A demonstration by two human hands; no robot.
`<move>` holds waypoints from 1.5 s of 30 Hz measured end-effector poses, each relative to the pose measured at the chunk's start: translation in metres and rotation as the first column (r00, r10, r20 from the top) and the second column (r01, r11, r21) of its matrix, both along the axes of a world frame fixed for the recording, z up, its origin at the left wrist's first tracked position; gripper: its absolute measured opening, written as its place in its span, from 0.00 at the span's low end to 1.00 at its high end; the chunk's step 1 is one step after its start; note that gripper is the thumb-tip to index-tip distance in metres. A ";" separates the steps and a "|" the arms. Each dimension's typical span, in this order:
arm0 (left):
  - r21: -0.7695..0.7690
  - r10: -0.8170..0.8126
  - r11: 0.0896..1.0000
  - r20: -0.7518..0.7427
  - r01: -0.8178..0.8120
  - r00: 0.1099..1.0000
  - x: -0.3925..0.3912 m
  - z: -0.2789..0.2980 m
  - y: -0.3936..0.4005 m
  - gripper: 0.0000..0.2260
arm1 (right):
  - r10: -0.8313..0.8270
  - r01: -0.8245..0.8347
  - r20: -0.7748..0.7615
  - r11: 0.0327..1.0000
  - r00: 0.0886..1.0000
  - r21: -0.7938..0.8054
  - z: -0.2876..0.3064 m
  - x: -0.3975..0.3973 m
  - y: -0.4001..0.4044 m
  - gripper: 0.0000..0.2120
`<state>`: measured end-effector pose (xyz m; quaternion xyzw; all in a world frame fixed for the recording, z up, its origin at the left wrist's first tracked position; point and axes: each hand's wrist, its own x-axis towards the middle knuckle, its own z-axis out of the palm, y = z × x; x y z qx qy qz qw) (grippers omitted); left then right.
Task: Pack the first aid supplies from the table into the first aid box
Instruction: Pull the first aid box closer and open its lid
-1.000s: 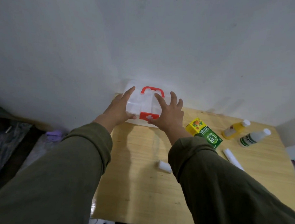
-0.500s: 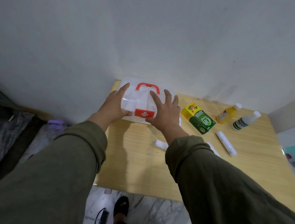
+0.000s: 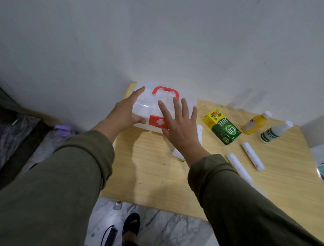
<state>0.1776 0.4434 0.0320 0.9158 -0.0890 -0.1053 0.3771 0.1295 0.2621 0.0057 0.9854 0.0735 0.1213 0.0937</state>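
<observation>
The first aid box [image 3: 149, 105], clear white plastic with a red handle [image 3: 165, 90] and a red cross latch [image 3: 157, 121], stands shut at the table's far left corner against the wall. My left hand [image 3: 125, 112] grips its left end, fingers on the lid and thumb on the front. My right hand [image 3: 179, 127] lies spread over the right front, thumb beside the latch. To the right lie a green and yellow carton [image 3: 222, 126], a yellow bottle [image 3: 256, 122], a white bottle [image 3: 274, 131] and white bandage rolls [image 3: 252, 155] [image 3: 238, 167].
The wooden table [image 3: 155, 174] ends close in front of me, above marble floor and my sandalled foot [image 3: 131, 223]. Two more white rolls [image 3: 199, 133] [image 3: 177, 153] are partly hidden by my right wrist. A purple object [image 3: 62, 128] lies on the floor at left.
My right hand has slid right and spread wider, uncovering the latch's white cross. The left hand keeps its hold. The view has tilted down, showing more table and floor.
</observation>
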 end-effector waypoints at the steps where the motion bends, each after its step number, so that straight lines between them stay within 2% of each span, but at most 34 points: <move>1: -0.011 0.001 1.000 0.004 -0.001 1.000 -0.001 0.000 0.000 0.44 | 0.016 -0.016 -0.014 1.000 1.000 0.000 0.002 -0.001 -0.002 0.41; 6: 0.009 -0.004 1.000 0.003 0.004 1.000 -0.004 0.001 0.000 0.48 | 0.070 -0.060 -0.112 0.994 0.991 0.086 0.013 -0.005 -0.008 0.28; 10: -0.016 0.030 0.999 -0.001 -0.030 1.000 -0.008 0.002 -0.001 0.54 | 0.107 -0.089 -0.198 0.991 0.974 0.099 0.028 -0.004 -0.014 0.28; 13: -0.099 0.054 0.993 -0.026 -0.057 0.998 -0.007 0.006 -0.001 0.55 | 0.141 -0.113 -0.192 0.982 0.971 0.152 0.040 -0.002 -0.022 0.26; 17: -0.101 0.099 0.989 -0.073 -0.106 0.992 -0.007 0.008 -0.002 0.54 | 0.141 -0.106 -0.193 0.978 0.971 0.179 0.053 0.004 -0.027 0.23; 21: -0.111 0.121 0.985 -0.088 -0.131 0.989 -0.005 0.013 -0.004 0.53 | 0.132 -0.092 -0.101 0.940 0.986 0.329 0.070 0.018 -0.028 0.24; 24: -0.085 0.112 0.989 -0.109 -0.121 0.988 0.001 0.012 -0.003 0.55 | 0.089 -0.086 0.014 0.893 0.996 0.441 0.088 0.033 -0.029 0.23; 27: -0.062 0.091 0.993 -0.133 -0.100 0.987 0.006 0.009 0.000 0.57 | 0.006 -0.015 0.020 0.868 1.000 0.497 0.104 0.056 -0.030 0.19; 32: -0.018 0.019 1.000 -0.171 -0.022 0.985 0.016 0.007 0.004 0.57 | -0.145 0.099 0.017 0.751 0.989 0.653 0.121 0.096 -0.029 0.19; 39: 0.061 -0.029 0.997 -0.222 0.043 0.975 0.028 0.007 0.006 0.59 | -0.318 0.238 -0.010 0.690 0.948 0.683 0.129 0.137 -0.023 0.21; 45: 0.086 -0.048 0.994 -0.233 0.069 0.971 0.029 0.007 0.006 0.56 | -0.337 0.200 0.022 0.608 0.941 0.769 0.127 0.153 -0.023 0.17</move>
